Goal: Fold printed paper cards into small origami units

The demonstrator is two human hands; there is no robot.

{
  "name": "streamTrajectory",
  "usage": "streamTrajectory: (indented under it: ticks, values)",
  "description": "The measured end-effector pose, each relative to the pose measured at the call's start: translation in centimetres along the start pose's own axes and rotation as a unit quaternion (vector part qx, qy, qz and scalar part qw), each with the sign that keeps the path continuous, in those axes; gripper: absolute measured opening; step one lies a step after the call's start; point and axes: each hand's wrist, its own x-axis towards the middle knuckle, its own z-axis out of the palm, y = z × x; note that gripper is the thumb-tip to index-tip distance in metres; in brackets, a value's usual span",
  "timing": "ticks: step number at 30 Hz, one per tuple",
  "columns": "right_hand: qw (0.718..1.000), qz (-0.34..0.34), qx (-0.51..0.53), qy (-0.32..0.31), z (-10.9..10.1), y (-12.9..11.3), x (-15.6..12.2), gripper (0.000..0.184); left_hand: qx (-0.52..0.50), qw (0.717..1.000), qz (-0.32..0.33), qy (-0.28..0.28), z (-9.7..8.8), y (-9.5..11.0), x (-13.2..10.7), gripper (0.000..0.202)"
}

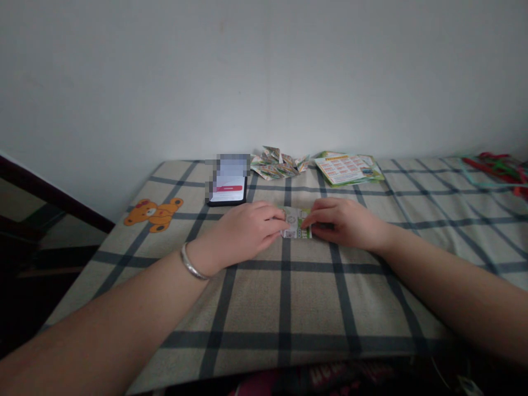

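Observation:
A small printed paper (pixel 293 224), white and green, lies on the checked tablecloth between my hands. My left hand (pixel 251 228), with a silver bangle on its wrist, grips the left end of the paper with fingers together. At the opposite end my right hand (pixel 340 223) pinches the paper between thumb and fingers. The fingers hide both ends of the sheet. Behind it lies a loose group of folded paper pieces (pixel 278 165), and to their right a stack of flat printed leaflets (pixel 348 168).
A phone (pixel 227 184) with a lit, partly blurred screen lies beyond my left hand. An orange bear picture (pixel 153 214) is at the cloth's left edge. Red and green items (pixel 495 168) are at the far right. A white wall (pixel 264 77) rises behind the table.

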Motion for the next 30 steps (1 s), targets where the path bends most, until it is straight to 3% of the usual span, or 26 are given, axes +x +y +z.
streamTrajectory:
  ticks: [6,11,23,30]
  values:
    - [0.996,-0.088,-0.009,0.013,-0.1,-1.1,0.3,0.018,-0.008,1.000,0.016,-0.003,0.0,0.0,0.1,0.022]
    - [0.994,-0.100,0.031,0.022,-0.2,-1.2,0.5,0.014,-0.069,0.997,0.022,0.015,0.1,0.1,0.2,0.018]
    - [0.991,0.030,0.129,0.007,-0.1,-0.8,0.4,0.011,-0.120,0.992,0.039,-0.009,-0.6,0.3,0.4,0.025]
    - [0.988,0.109,0.100,0.040,0.5,-0.6,0.6,0.011,-0.086,0.995,0.056,-0.011,-0.4,0.3,0.2,0.028]
